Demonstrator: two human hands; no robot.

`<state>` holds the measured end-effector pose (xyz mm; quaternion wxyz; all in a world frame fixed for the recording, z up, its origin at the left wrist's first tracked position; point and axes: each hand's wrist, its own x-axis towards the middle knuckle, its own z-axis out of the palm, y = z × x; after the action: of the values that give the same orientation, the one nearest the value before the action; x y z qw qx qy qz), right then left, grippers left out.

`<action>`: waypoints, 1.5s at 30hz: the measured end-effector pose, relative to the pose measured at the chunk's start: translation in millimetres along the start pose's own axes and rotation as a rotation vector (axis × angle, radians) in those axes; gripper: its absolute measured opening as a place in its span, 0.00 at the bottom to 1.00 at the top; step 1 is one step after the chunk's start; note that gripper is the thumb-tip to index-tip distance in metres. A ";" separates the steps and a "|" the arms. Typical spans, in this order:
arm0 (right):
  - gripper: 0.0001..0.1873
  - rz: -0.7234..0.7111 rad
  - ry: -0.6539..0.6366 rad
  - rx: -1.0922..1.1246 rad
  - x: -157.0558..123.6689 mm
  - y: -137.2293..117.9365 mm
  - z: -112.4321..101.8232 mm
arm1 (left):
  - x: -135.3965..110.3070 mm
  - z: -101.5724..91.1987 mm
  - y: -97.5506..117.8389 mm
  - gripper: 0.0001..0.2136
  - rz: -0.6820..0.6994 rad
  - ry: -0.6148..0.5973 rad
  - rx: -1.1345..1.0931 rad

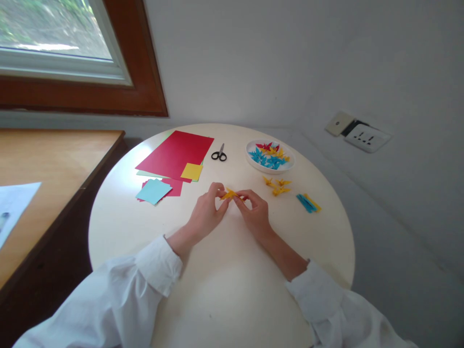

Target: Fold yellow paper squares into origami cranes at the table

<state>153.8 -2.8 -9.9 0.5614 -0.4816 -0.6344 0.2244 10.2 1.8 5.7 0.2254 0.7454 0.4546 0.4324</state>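
Note:
Over the middle of the round white table (232, 270), a small yellow folded paper crane (230, 194) is held between both hands. My left hand (208, 210) pinches its left side with thumb and fingers. On the other side, my right hand (254, 211) grips it in the same pinching way. Fingertips hide parts of the crane. Just right of my right hand lie several yellow paper cranes (279, 188). Beyond them, a round white dish (266, 169) holds red, yellow and blue folded cranes.
Scissors (219, 153) with black handles lie behind my hands. To the left are large red sheets (174, 152), a yellow square (192, 171) and light-blue squares (154, 191). Blue and yellow paper strips (307, 203) lie at right. A wooden desk (54, 154) stands left; walls border the back and right.

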 end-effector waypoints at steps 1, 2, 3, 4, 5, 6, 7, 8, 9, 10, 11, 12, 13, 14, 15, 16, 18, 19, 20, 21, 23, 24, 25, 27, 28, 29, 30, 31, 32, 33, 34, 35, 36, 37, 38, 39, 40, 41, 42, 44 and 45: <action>0.03 0.027 0.007 0.029 -0.6 0.7 0.5 | 0.4 -0.6 0.8 0.08 0.016 0.026 0.014; 0.04 0.048 0.014 0.057 -1.3 1.4 0.9 | 0.8 -1.2 1.8 0.06 0.036 0.044 0.020; 0.04 0.062 0.018 0.080 -1.8 2.0 1.3 | 1.1 -1.6 2.7 0.05 0.060 0.057 0.018; 0.04 0.073 0.025 0.101 -2.2 2.5 1.5 | 1.5 -1.9 3.4 0.04 0.087 0.066 0.013; 0.05 0.081 0.027 0.118 -2.5 2.8 1.7 | 1.8 -2.0 3.7 0.04 0.112 0.074 0.009; 0.05 0.087 0.026 0.132 -2.6 2.8 1.9 | 1.9 -2.0 3.7 0.03 0.134 0.083 0.006; 0.05 0.091 0.026 0.141 -2.7 2.7 2.0 | 2.0 -1.7 3.2 0.04 0.151 0.093 0.005; 0.05 0.093 0.024 0.146 -2.7 2.5 2.2 | 2.0 -1.4 2.5 0.04 0.164 0.100 0.007; 0.05 0.092 0.021 0.149 -2.6 2.2 2.3 | 2.0 -1.0 1.5 0.04 0.174 0.102 0.010; 0.05 0.090 0.019 0.150 -2.6 1.9 2.5 | 2.0 -0.7 0.6 0.04 0.183 0.102 0.015; 0.04 0.086 0.015 0.150 -2.6 1.8 2.6 | 2.0 -0.4 -0.3 0.05 0.192 0.100 0.019; 0.04 0.079 0.011 0.147 -2.7 1.9 2.7 | 2.1 -0.3 -0.9 0.05 0.203 0.098 0.023; 0.04 0.070 0.007 0.140 -2.7 2.1 2.7 | 2.2 -0.3 -1.3 0.04 0.214 0.097 0.025; 0.03 0.057 0.004 0.130 -2.8 2.4 2.6 | 2.4 -0.4 -1.3 0.04 0.224 0.099 0.024; 0.03 0.042 0.003 0.115 -2.7 2.7 2.5 | 2.6 -0.6 -1.1 0.04 0.235 0.104 0.021; 0.03 0.026 0.002 0.099 -2.6 3.0 2.3 | 2.8 -0.8 -0.6 0.03 0.244 0.108 0.017; 0.03 -0.007 0.001 0.061 -2.2 2.9 1.5 | 3.2 -1.4 0.4 0.03 0.255 0.114 0.010; 0.03 -0.025 0.000 0.042 -1.9 2.4 0.9 | 3.4 -1.7 1.0 0.03 0.258 0.116 0.007; 0.03 -0.043 -0.001 0.020 -1.6 1.7 0.3 | 3.5 -1.9 1.4 0.03 0.260 0.117 0.004; 0.03 -0.063 -0.001 -0.002 -1.3 0.7 -0.4 | 3.6 -2.2 1.9 0.03 0.260 0.116 0.000; 0.03 -0.105 -0.002 -0.042 -0.8 -1.5 -1.7 | 3.8 -2.6 2.4 0.03 0.260 0.114 -0.007; 0.03 -0.124 -0.003 -0.054 -0.6 -2.5 -2.2 | 4.0 -2.9 2.6 0.03 0.260 0.112 -0.007; 0.03 -0.141 -0.003 -0.061 -0.5 -3.3 -2.6 | 4.1 -3.2 2.8 0.03 0.261 0.111 -0.005; 0.02 -0.172 -0.009 -0.066 -0.3 -4.2 -2.9 | 4.6 -3.9 2.9 0.03 0.263 0.110 0.003; 0.02 -0.184 -0.014 -0.068 -0.2 -4.4 -3.0 | 4.8 -4.4 2.8 0.03 0.263 0.107 0.008; 0.02 -0.192 -0.019 -0.072 -0.2 -4.5 -3.0 | 5.1 -4.8 2.6 0.03 0.262 0.103 0.013; 0.02 -0.199 -0.024 -0.076 -0.1 -4.6 -3.1 | 5.3 -5.2 2.3 0.03 0.262 0.098 0.021; 0.02 -0.203 -0.025 -0.080 0.0 -4.8 -3.2 | 5.5 -5.6 1.8 0.03 0.262 0.094 0.032; 0.02 -0.206 -0.024 -0.084 0.2 -5.0 -3.3 | 5.6 -5.8 1.2 0.04 0.263 0.089 0.045; 0.03 -0.207 -0.024 -0.088 0.4 -5.3 -3.6 | 5.6 -6.1 0.6 0.04 0.266 0.084 0.059; 0.03 -0.207 -0.024 -0.093 0.6 -5.7 -4.0 | 5.5 -6.3 0.0 0.04 0.266 0.078 0.070; 0.03 -0.204 -0.025 -0.098 0.9 -6.1 -4.4 | 5.4 -6.5 -0.5 0.04 0.264 0.070 0.077; 0.02 -0.201 -0.025 -0.102 1.1 -6.5 -5.0 | 5.2 -6.8 -0.7 0.04 0.258 0.058 0.077; 0.02 -0.196 -0.026 -0.104 1.3 -6.8 -5.5 | 5.0 -7.1 -0.7 0.04 0.249 0.047 0.071; 0.02 -0.192 -0.027 -0.103 1.4 -6.9 -6.0 | 4.9 -7.4 -0.3 0.04 0.235 0.036 0.060; 0.02 -0.188 -0.028 -0.097 1.5 -6.9 -6.5 | 4.7 -7.8 0.5 0.04 0.217 0.026 0.044; 0.02 -0.183 -0.032 -0.086 1.5 -6.8 -6.9 | 4.7 -8.1 1.5 0.04 0.193 0.018 0.025; 0.02 -0.176 -0.040 -0.069 1.4 -6.5 -7.2 | 4.7 -8.4 2.8 0.04 0.166 0.011 0.002; 0.02 -0.165 -0.052 -0.045 1.2 -6.0 -7.4 | 4.8 -8.6 4.3 0.04 0.135 0.004 -0.024; 0.02 -0.128 -0.077 0.025 0.8 -5.0 -7.5 | 5.2 -9.1 7.1 0.03 0.063 -0.015 -0.086; 0.02 -0.103 -0.092 0.066 0.6 -4.5 -7.4 | 5.5 -9.4 8.2 0.03 0.025 -0.030 -0.120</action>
<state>159.1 -6.1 -4.0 0.5582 -0.4185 -0.6758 0.2379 7.4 2.1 19.1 0.2708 0.7427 0.4150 0.4504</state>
